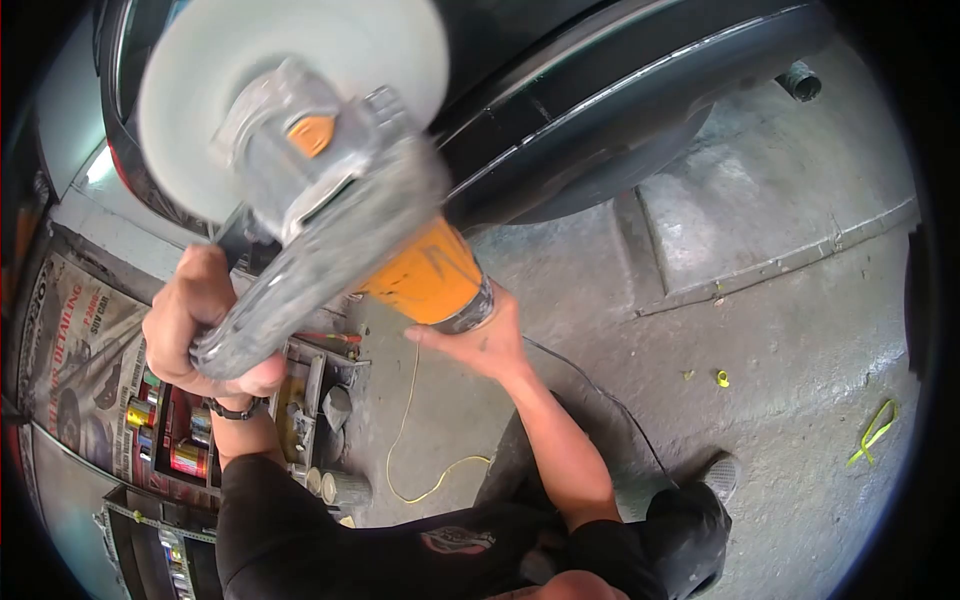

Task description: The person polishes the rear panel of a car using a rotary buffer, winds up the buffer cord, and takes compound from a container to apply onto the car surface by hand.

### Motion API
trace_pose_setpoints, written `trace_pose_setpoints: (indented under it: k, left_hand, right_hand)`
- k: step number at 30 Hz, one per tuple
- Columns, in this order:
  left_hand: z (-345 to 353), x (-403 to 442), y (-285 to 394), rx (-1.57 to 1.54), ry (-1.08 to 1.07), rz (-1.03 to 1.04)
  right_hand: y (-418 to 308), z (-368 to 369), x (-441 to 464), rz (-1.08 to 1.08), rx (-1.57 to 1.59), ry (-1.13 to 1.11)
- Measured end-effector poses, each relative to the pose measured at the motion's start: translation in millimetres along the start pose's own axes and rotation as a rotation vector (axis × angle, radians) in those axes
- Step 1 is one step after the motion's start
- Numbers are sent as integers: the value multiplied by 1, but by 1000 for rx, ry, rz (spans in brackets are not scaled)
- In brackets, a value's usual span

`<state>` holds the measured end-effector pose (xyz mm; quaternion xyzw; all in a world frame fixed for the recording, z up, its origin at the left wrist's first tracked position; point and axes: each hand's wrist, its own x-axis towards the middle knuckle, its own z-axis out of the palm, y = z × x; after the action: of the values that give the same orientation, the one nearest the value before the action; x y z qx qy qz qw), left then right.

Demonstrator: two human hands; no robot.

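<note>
A polisher (425,275) with an orange body and grey head fills the upper left of the head view, raised in front of me. Its round white pad (395,50) faces the top of the view and looks smooth, without visible detail. My left hand (195,310) is closed around the polisher's grey side handle (310,270), with a dark bracelet on the wrist. Lower down, my right hand (485,335) wraps the rear end of the orange body; some of its fingers are hidden behind it. Behind the pad lies a glossy black car panel (600,120).
A black cord (610,395) runs across the concrete floor (770,350) toward my shoe (721,476). A thin yellow cord (400,440) curls near a shelf with cans (188,458) at left. A yellow-green strip (875,432) lies on the right.
</note>
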<state>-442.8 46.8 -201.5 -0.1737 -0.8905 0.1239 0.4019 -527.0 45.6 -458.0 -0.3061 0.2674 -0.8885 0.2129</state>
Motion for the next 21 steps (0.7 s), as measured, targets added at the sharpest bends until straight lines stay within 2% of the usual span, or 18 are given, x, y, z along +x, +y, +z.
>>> trace_pose_setpoints:
  k: [6,10,16,21]
  left_hand:
    - [33,53,30,141,-233,199]
    - [34,49,32,166,-205,207]
    - [16,24,32,261,-267,163]
    - [40,45,39,242,-261,261]
  right_hand:
    - [-11,-11,14,0,113,10]
    - [1,-4,22,-3,200,2]
    - [29,13,16,36,143,-74]
    - [17,3,22,-17,157,42]
